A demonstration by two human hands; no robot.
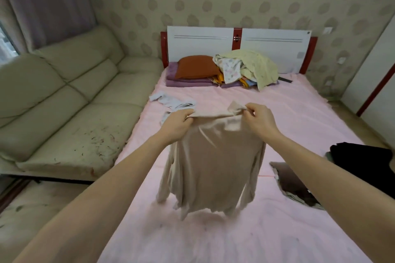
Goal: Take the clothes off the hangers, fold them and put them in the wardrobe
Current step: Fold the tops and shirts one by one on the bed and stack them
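While I watch through the head camera, both hands hold a beige long-sleeved knit top up over the pink-sheeted bed. My left hand has its grip curled tight around the top's left shoulder edge, fingers folded over the cloth and thumb tucked beneath it. My right hand pinches the right shoulder, thumb and forefinger pressed together on a small raised fold of fabric, the other fingers bent in behind. Between the two grips the neckline stretches nearly level. The top hangs free from them, sleeves dangling at either side, and its hem seems to reach the sheet near the foot of the bed, though I cannot tell whether it touches.

Just beyond the left hand a pale grey-white crumpled garment lies on the sheet. At the head of the bed an orange pillow rests on folded purple blankets, beside a heap of yellow and patterned clothes against the white headboard. A black garment lies at the bed's right edge, with an open brownish bag near it. A cream leather sofa stands along the bed's left side.
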